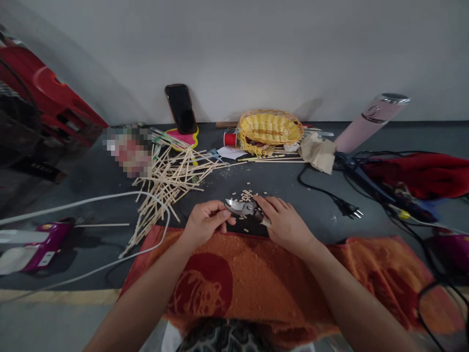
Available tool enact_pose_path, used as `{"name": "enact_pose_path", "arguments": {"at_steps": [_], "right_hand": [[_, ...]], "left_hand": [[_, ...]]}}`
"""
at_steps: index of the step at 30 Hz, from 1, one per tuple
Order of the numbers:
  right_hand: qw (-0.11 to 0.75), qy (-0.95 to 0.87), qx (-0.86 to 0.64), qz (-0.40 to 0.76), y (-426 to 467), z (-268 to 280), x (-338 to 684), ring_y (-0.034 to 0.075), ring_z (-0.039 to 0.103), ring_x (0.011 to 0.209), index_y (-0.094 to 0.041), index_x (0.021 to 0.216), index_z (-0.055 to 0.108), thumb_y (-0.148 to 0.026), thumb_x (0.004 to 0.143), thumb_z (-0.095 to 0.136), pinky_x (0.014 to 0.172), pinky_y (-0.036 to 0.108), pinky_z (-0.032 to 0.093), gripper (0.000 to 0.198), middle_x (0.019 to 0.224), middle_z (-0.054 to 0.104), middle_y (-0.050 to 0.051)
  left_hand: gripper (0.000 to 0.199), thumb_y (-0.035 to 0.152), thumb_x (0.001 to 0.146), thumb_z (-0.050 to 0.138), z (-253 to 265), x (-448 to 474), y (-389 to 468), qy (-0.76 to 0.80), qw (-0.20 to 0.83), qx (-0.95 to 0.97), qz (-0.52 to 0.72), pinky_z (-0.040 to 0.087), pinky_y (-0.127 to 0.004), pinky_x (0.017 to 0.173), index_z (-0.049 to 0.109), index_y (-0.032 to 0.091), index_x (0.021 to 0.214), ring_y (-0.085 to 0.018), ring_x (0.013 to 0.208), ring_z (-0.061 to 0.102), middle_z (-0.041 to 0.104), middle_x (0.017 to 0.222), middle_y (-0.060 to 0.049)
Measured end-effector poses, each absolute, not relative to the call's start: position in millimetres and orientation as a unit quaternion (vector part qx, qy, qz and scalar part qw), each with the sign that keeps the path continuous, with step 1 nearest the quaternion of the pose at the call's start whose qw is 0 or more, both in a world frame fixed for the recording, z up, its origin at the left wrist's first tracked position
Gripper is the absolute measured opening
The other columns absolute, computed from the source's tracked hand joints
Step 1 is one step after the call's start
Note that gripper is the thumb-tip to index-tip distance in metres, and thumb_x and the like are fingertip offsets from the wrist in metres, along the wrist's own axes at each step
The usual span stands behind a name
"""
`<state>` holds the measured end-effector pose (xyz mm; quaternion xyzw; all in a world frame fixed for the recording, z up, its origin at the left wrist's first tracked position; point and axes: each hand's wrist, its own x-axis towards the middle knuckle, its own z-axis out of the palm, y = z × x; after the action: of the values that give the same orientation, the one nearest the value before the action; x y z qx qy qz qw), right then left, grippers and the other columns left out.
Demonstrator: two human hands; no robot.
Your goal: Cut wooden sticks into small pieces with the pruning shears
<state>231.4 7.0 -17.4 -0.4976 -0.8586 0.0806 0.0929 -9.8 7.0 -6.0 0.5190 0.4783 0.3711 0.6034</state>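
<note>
My right hand (287, 225) is wrapped round the dark handles of a pair of pruning shears (245, 208). Their curved blades point left toward my left hand (205, 222). The fingers of that hand are pinched together at the blade tips; what they hold, if anything, is too small to make out. Just beyond the shears lies a small heap of short, pale cut pieces (246, 193), with a few more scattered around it. A loose pile of thin wooden sticks (164, 181) spreads over the table to the left of my hands.
An orange towel (264, 283) covers the table's near edge. At the back stand a phone (181, 108), a red thread spool (230, 139), a yellow woven basket (271, 127) and a pink cylinder (372, 122). A white cable (110, 196) crosses the left; a black plug (348, 209) lies right.
</note>
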Motion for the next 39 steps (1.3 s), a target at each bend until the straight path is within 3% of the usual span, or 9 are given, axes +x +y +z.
{"name": "enact_pose_path", "arguments": {"at_steps": [7,14,19,27,33,39], "right_hand": [[0.09,-0.859,-0.495,0.097,2.4,-14.2,226.7,0.024,0.052,0.109,-0.017,0.141,0.034,-0.012,0.086,0.041,0.092,0.038,0.043,0.056,0.122,0.056,0.013],[0.111,-0.852,-0.505,0.08,5.7,-16.8,228.7,0.026,0.05,0.112,-0.017,0.141,0.035,-0.012,0.084,0.043,0.095,0.041,0.042,0.058,0.127,0.054,0.013],[0.104,-0.863,-0.486,0.087,8.4,-16.7,233.3,0.026,0.048,0.113,-0.018,0.144,0.031,-0.011,0.081,0.044,0.094,0.043,0.041,0.064,0.129,0.052,0.012],[0.11,-0.864,-0.48,0.109,5.8,-17.8,229.9,0.023,0.052,0.109,-0.017,0.141,0.035,-0.011,0.085,0.043,0.095,0.039,0.043,0.057,0.123,0.055,0.013],[0.12,-0.849,-0.503,0.104,2.2,-16.0,225.2,0.022,0.055,0.105,-0.015,0.138,0.038,-0.015,0.089,0.04,0.094,0.036,0.044,0.049,0.119,0.057,0.013],[0.102,-0.851,-0.508,0.085,5.8,-16.1,228.5,0.026,0.051,0.112,-0.016,0.142,0.035,-0.011,0.082,0.044,0.094,0.041,0.043,0.06,0.125,0.054,0.014]], "left_hand": [[0.025,0.035,0.082,0.063,-5.7,-8.4,6.0,0.468,0.606,0.51,0.393,0.04,-0.02,0.043,0.06,0.013,0.072,-0.007,0.042,0.052,0.072,0.072,-0.006],[0.019,0.033,0.084,0.062,-9.4,-8.4,6.6,0.481,0.546,0.539,0.424,0.042,-0.019,0.049,0.063,0.014,0.078,-0.007,0.05,0.054,0.07,0.072,-0.004],[0.022,0.033,0.085,0.06,-6.8,-11.9,7.3,0.468,0.598,0.522,0.388,0.04,-0.018,0.044,0.06,0.014,0.074,-0.006,0.044,0.051,0.07,0.069,-0.004],[0.026,0.036,0.085,0.061,-7.9,-13.0,8.1,0.457,0.632,0.49,0.389,0.036,-0.016,0.039,0.058,0.013,0.073,-0.004,0.04,0.047,0.069,0.068,-0.003],[0.02,0.034,0.085,0.062,-7.5,-7.4,5.1,0.481,0.55,0.54,0.418,0.041,-0.017,0.046,0.062,0.014,0.084,-0.006,0.046,0.054,0.071,0.073,-0.003],[0.018,0.028,0.088,0.056,-6.3,-7.1,4.2,0.507,0.477,0.596,0.401,0.045,-0.018,0.051,0.064,0.014,0.084,-0.007,0.05,0.057,0.072,0.077,-0.004]]}}
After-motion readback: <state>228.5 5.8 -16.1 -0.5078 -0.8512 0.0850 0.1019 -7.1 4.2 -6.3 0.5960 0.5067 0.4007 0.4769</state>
